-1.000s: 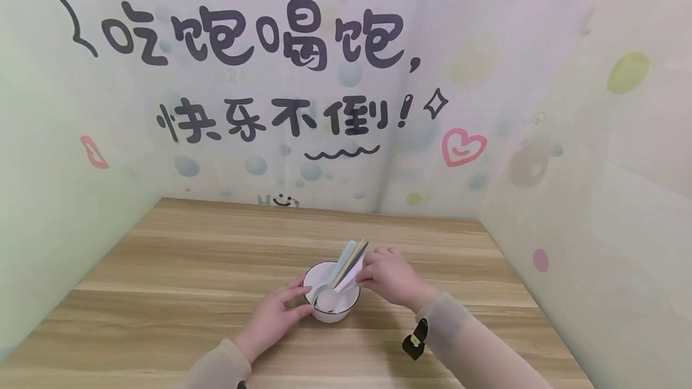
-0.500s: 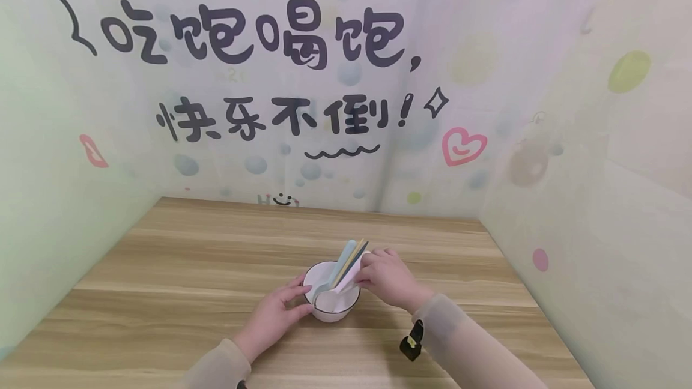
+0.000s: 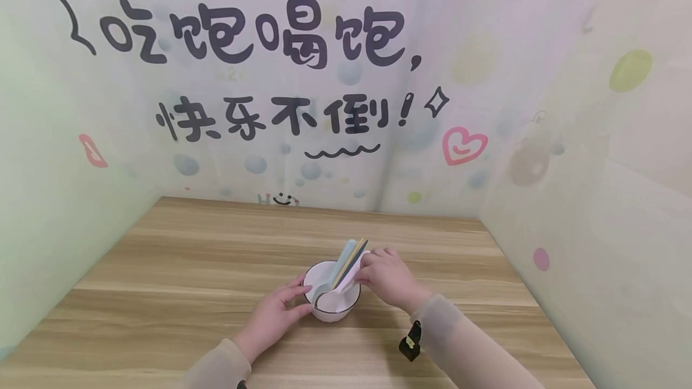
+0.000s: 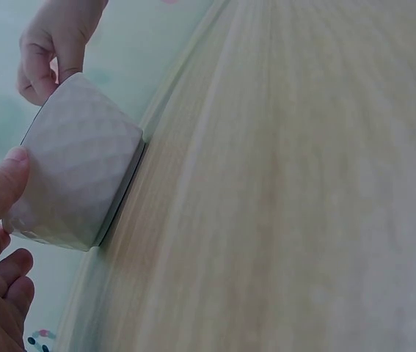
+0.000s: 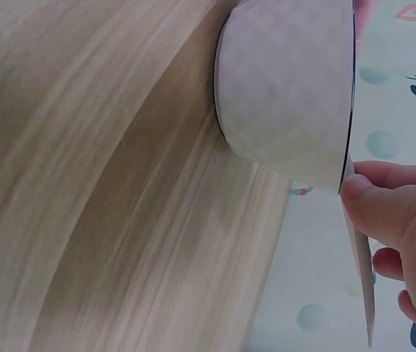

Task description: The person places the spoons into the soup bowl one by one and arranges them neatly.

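Observation:
A white bowl (image 3: 331, 316) with a dark rim and a quilted outside stands on the table. My left hand (image 3: 276, 312) holds its left side, the thumb lying near the rim in the left wrist view. At the right rim, my right hand (image 3: 390, 276) pinches the handle of a pale pink spoon (image 3: 352, 274), whose head is down in the bowl. Against the same rim lean a light blue spoon (image 3: 346, 255), a thin yellow stick (image 3: 355, 254) and a dark blue stick (image 3: 361, 253). In the right wrist view the pink handle (image 5: 362, 257) slants past the rim, between thumb and fingers.
The wood-grain table (image 3: 216, 245) reaches back to a printed wall (image 3: 346, 179) with large dark lettering. Pale walls also border the left and right sides. A black strap device (image 3: 411, 341) hangs at the right wrist.
The pink spoon's head has turned and sunk lower into the bowl since a second ago, with my right hand keeping its pinch. My left hand and the bowl have stayed in place.

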### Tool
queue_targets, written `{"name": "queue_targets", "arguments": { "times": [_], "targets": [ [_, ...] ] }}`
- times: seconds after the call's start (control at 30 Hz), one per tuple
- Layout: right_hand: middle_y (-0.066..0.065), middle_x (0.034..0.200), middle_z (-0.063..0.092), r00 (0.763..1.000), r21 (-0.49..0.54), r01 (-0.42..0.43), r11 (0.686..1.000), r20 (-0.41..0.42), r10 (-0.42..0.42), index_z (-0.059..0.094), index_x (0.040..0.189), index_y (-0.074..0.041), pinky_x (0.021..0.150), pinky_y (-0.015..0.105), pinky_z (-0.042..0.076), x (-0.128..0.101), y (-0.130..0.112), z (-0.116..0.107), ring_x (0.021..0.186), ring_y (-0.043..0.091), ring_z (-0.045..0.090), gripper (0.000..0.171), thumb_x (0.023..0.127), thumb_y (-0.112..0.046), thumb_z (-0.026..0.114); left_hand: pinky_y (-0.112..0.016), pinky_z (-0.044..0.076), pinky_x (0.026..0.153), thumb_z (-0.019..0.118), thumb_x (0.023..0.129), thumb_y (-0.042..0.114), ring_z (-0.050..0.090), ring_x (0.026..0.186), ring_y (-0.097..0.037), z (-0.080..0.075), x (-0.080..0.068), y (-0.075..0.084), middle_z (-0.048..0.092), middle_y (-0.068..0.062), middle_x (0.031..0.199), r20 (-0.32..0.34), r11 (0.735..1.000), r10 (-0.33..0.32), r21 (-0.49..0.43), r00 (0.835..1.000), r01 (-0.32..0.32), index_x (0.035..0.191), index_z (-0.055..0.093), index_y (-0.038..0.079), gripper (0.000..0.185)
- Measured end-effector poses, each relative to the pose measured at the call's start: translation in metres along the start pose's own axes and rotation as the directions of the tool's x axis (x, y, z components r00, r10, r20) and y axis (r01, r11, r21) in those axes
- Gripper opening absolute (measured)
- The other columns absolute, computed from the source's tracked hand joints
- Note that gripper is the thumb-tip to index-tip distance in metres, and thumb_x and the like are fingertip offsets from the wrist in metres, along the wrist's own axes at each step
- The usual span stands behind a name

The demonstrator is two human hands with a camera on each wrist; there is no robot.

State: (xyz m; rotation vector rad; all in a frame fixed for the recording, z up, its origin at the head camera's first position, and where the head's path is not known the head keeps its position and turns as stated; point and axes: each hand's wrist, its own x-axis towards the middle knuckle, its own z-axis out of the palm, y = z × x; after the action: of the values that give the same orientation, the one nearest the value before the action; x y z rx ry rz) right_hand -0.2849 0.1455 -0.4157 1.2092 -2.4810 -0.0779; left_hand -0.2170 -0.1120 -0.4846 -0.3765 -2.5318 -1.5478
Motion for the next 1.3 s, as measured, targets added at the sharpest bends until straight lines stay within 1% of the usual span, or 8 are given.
{"name": "queue_targets", "arguments": {
  "times": [0.23, 0.37, 0.57, 0.7, 0.87, 0.97, 1.1, 1.3],
  "targets": [
    [-0.012, 0.085, 0.061, 1.0, 0.017, -0.024, 1.0, 0.002, 0.024, 0.077, 0.087, -0.028, 0.077, 0.032, 0.041, 0.0, -0.001, 0.004, 0.084, 0.013, 0.051, 0.009, 0.08, -0.023, 0.077, -0.049, 0.032, 0.11, 0.077, 0.082, 0.025, 0.045, 0.132, -0.029, 0.0, 0.0, 0.0, 0.05, -0.008, 0.142, -0.003, 1.0, 0.005, 0.009, 1.0, -0.005, 0.115, 0.07, 0.008, 0.038],
    [-0.01, 0.083, 0.062, 0.997, 0.039, -0.057, 0.998, -0.047, 0.059, 0.077, 0.084, -0.025, 0.076, 0.032, 0.041, 0.0, -0.001, 0.006, 0.084, 0.014, 0.052, 0.008, 0.077, -0.022, 0.08, -0.049, 0.033, 0.109, 0.078, 0.081, 0.025, 0.045, 0.131, -0.029, 0.001, 0.0, 0.0, 0.05, -0.008, 0.142, -0.007, 1.0, 0.002, 0.011, 1.0, -0.002, 0.115, 0.07, 0.008, 0.039],
    [-0.009, 0.079, 0.061, 0.986, 0.087, -0.12, 0.989, -0.109, 0.129, 0.074, 0.077, -0.021, 0.075, 0.034, 0.042, 0.001, -0.001, 0.008, 0.082, 0.015, 0.052, 0.008, 0.076, -0.018, 0.081, -0.049, 0.034, 0.109, 0.078, 0.081, 0.027, 0.045, 0.131, -0.03, 0.001, 0.0, 0.0, 0.051, -0.008, 0.142, -0.01, 1.0, -0.004, 0.017, 1.0, 0.004, 0.115, 0.07, 0.008, 0.04],
    [-0.009, 0.081, 0.062, 0.98, 0.094, -0.152, 0.984, -0.119, 0.163, 0.072, 0.075, -0.02, 0.076, 0.034, 0.043, 0.001, 0.0, 0.009, 0.083, 0.015, 0.053, 0.009, 0.075, -0.02, 0.081, -0.049, 0.034, 0.109, 0.078, 0.081, 0.026, 0.046, 0.131, -0.03, 0.001, 0.0, 0.0, 0.052, -0.007, 0.141, -0.017, 1.0, -0.003, 0.025, 1.0, 0.003, 0.115, 0.07, 0.009, 0.039],
    [-0.009, 0.079, 0.062, 0.972, 0.095, -0.198, 0.976, -0.109, 0.208, 0.071, 0.076, -0.021, 0.077, 0.034, 0.044, 0.001, 0.001, 0.011, 0.082, 0.015, 0.053, 0.011, 0.076, -0.023, 0.081, -0.049, 0.034, 0.108, 0.078, 0.08, 0.027, 0.046, 0.131, -0.03, 0.001, -0.001, 0.001, 0.052, -0.007, 0.141, -0.015, 1.0, -0.003, 0.022, 1.0, 0.003, 0.115, 0.07, 0.009, 0.039],
    [-0.009, 0.077, 0.06, 0.969, 0.084, -0.209, 0.974, -0.115, 0.218, 0.07, 0.075, -0.022, 0.076, 0.034, 0.044, 0.001, 0.002, 0.012, 0.08, 0.015, 0.053, 0.012, 0.075, -0.024, 0.082, -0.05, 0.034, 0.108, 0.078, 0.081, 0.027, 0.045, 0.131, -0.03, 0.001, -0.001, 0.001, 0.051, -0.008, 0.142, -0.009, 1.0, -0.006, 0.016, 1.0, 0.006, 0.115, 0.07, 0.009, 0.04],
    [-0.009, 0.077, 0.06, 0.969, 0.075, -0.202, 0.976, -0.129, 0.211, 0.069, 0.075, -0.021, 0.075, 0.034, 0.043, 0.0, 0.003, 0.013, 0.08, 0.015, 0.053, 0.013, 0.074, -0.023, 0.082, -0.05, 0.034, 0.108, 0.078, 0.081, 0.027, 0.045, 0.131, -0.03, 0.0, -0.001, 0.001, 0.051, -0.007, 0.142, -0.006, 1.0, -0.006, 0.009, 1.0, 0.006, 0.115, 0.07, 0.009, 0.04],
    [-0.009, 0.079, 0.062, 0.968, 0.086, -0.199, 0.976, -0.139, 0.21, 0.068, 0.075, -0.021, 0.076, 0.033, 0.043, -0.001, 0.004, 0.014, 0.082, 0.015, 0.054, 0.015, 0.074, -0.021, 0.083, -0.05, 0.034, 0.109, 0.078, 0.081, 0.027, 0.045, 0.131, -0.03, 0.001, -0.001, 0.0, 0.051, -0.008, 0.142, -0.008, 1.0, -0.003, 0.007, 1.0, 0.003, 0.116, 0.07, 0.009, 0.04]
  ]
}}
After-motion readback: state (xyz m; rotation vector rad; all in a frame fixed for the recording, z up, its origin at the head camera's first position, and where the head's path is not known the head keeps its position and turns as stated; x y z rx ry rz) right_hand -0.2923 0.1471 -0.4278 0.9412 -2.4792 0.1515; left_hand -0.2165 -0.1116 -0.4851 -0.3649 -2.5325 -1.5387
